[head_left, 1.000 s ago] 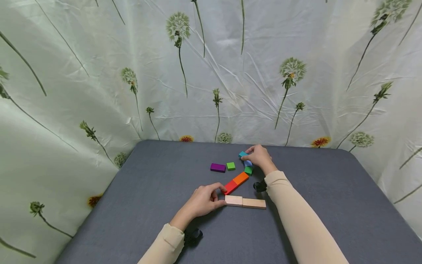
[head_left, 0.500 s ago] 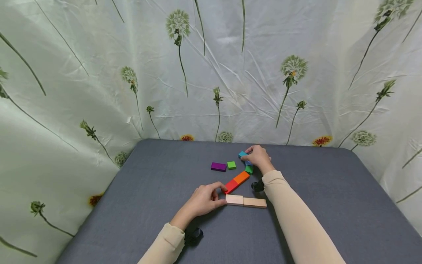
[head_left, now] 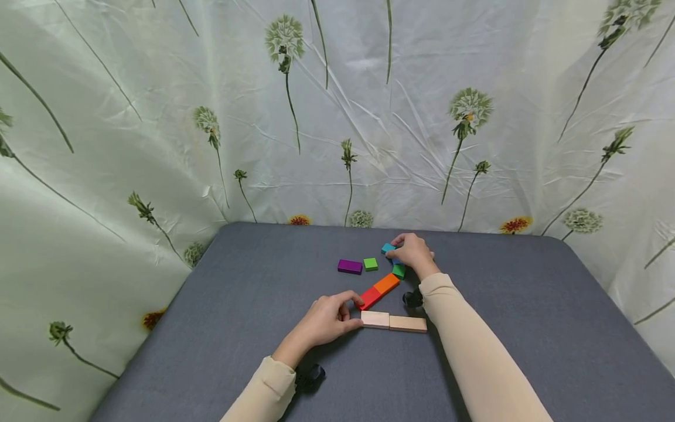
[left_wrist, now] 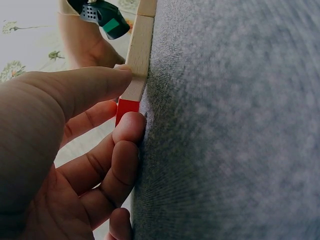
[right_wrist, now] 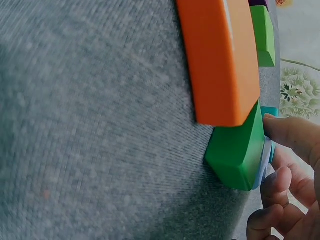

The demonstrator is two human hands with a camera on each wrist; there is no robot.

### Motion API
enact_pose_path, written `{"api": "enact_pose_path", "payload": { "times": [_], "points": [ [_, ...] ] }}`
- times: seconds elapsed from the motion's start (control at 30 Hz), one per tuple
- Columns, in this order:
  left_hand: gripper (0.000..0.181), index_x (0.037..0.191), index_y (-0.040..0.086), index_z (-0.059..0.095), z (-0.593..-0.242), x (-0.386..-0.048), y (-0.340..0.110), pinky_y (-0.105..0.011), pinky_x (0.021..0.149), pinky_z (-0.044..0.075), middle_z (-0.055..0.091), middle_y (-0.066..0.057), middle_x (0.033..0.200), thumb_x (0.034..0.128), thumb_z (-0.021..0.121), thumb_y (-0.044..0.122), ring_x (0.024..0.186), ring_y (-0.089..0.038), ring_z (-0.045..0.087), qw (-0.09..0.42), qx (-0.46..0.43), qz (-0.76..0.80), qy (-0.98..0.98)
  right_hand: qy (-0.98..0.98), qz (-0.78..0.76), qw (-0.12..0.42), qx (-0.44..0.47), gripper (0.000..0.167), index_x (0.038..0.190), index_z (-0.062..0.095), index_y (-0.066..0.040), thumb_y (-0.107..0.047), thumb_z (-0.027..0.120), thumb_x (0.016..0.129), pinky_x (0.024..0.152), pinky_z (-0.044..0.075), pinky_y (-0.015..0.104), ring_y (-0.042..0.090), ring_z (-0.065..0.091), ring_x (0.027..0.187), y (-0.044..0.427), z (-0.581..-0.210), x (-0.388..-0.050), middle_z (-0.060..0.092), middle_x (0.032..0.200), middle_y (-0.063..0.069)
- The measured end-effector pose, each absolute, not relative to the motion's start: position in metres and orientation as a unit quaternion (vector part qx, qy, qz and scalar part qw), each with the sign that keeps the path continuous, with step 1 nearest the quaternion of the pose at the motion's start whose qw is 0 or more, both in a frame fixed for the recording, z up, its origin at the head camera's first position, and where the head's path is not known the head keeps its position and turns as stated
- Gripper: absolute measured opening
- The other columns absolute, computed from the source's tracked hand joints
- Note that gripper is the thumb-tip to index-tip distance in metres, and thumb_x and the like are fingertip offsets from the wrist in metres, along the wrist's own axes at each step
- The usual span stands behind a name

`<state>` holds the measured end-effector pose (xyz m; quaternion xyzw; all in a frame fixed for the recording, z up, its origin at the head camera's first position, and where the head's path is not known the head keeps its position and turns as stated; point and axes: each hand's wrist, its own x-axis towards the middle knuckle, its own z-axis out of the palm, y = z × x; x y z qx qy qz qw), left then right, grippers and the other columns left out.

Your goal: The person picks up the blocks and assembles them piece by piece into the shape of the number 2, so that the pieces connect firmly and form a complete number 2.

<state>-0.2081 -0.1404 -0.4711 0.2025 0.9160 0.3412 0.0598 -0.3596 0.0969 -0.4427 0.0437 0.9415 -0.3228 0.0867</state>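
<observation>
Evidently, R hand [head_left: 413, 252] is nearer the teal blk [head_left: 387, 248], pinching it betw. thumb and fingertips; blk lies L of them, at the far end, past blue [right_wrist: 263, 162]; long axis part-hidden, can't tell. L hand [head_left: 328, 319]: fingers bent, no pinch seen; thumb touches wood [head_left: 375, 319], a fingertip touches red [head_left: 370, 298]. Count, 9 blks: 2 wood; 1 ea. teal, blue, red, orange [head_left: 387, 283], green [head_left: 398, 271], lime [head_left: 371, 264], purple [head_left: 350, 266].

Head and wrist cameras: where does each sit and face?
Head: on the head, facing forward and down over the table; left hand and right hand show.
Left wrist: worn there, facing the red block; left hand shows, right arm partly.
Right wrist: worn there, facing the orange block; right hand partly shows.
Head and right wrist share the orange block.
</observation>
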Motion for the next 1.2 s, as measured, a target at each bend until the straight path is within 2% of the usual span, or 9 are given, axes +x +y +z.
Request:
{"api": "enact_pose_path", "payload": {
  "times": [0.43,0.57,0.87,1.2],
  "points": [
    [0.031,0.121,0.023,0.071,-0.470,-0.208,-0.140,-0.022,0.059,0.037,0.058,0.010,0.074,0.0947,0.085,0.029,0.061,-0.003,0.048,0.060,0.200,0.339,0.917,0.945,-0.317,0.082,0.019,0.035,0.126,0.071,-0.012,-0.033,0.077,0.099,0.115,0.028,0.071,0.046,0.057,0.128,0.103,-0.439,-0.357,0.065,0.138,0.023],
    [0.031,0.121,0.023,0.071,-0.470,-0.208,-0.140,-0.022,0.060,0.038,0.058,0.010,0.074,0.0946,0.085,0.029,0.061,-0.003,0.049,0.059,0.199,0.338,0.918,0.946,-0.316,0.075,0.011,0.035,0.128,0.071,-0.011,-0.035,0.073,0.101,0.114,0.030,0.071,0.044,0.059,0.123,0.104,-0.437,-0.355,0.067,0.132,0.022],
    [0.032,0.122,0.024,0.070,-0.470,-0.209,-0.141,-0.023,0.060,0.038,0.058,0.009,0.075,0.0944,0.085,0.030,0.062,-0.004,0.049,0.062,0.196,0.335,0.920,0.947,-0.313,0.070,-0.006,0.032,0.125,0.072,-0.012,-0.034,0.072,0.102,0.110,0.034,0.069,0.035,0.060,0.105,0.108,-0.430,-0.356,0.068,0.104,0.014],
    [0.032,0.122,0.023,0.071,-0.470,-0.208,-0.140,-0.023,0.060,0.037,0.057,0.009,0.074,0.0948,0.085,0.029,0.061,-0.005,0.048,0.068,0.197,0.337,0.918,0.946,-0.309,0.074,-0.056,0.029,0.123,0.074,-0.013,-0.033,0.072,0.102,0.112,0.031,0.074,0.031,0.062,0.097,0.102,-0.424,-0.351,0.069,0.107,0.013]
  ]
}}
